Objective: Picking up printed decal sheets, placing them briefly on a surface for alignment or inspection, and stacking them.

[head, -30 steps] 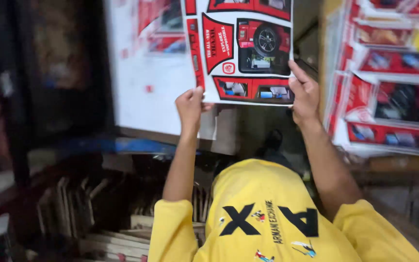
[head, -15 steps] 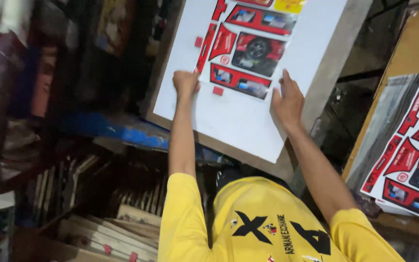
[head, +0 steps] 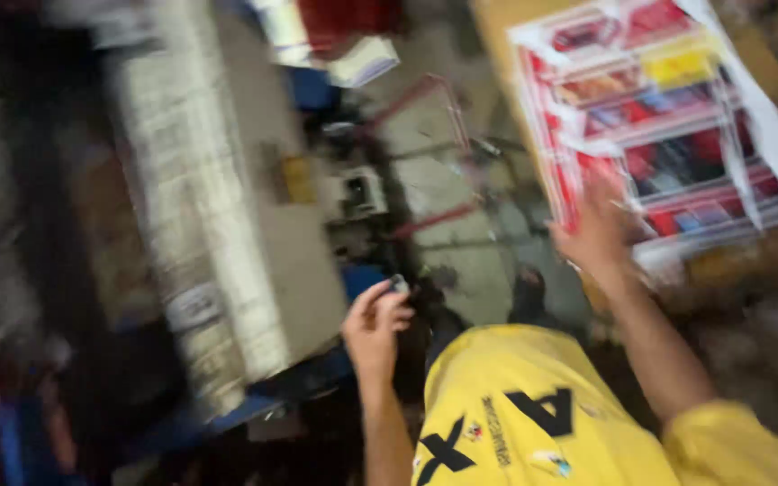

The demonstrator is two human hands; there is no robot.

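Printed sheets point(head: 677, 126), red, white and yellow, lie stacked on the brown worktop point(head: 497, 36) at my upper right, and my right hand point(head: 598, 236) rests on their near edge with fingers spread flat; that grip is open, pressing and not closing on anything. My left hand point(head: 375, 324) is raised in front of my chest, thumb and fingertips pinched on a small dark object point(head: 398, 284) that is too blurred to identify. As I judge it, the step in hand is taking hold of the top sheet at its near edge. The next move would call for getting fingertips under one sheet only, without dragging the ones beneath.

Room to move is fair. Between my hands lies open grey floor point(head: 461, 261) with a red metal frame point(head: 429, 153) standing on it, well apart from both. On my left a long pale board point(head: 200, 207) stands near my left hand, and its edge is the one to mind. The stack's near edge overhangs toward me, just above my right wrist.
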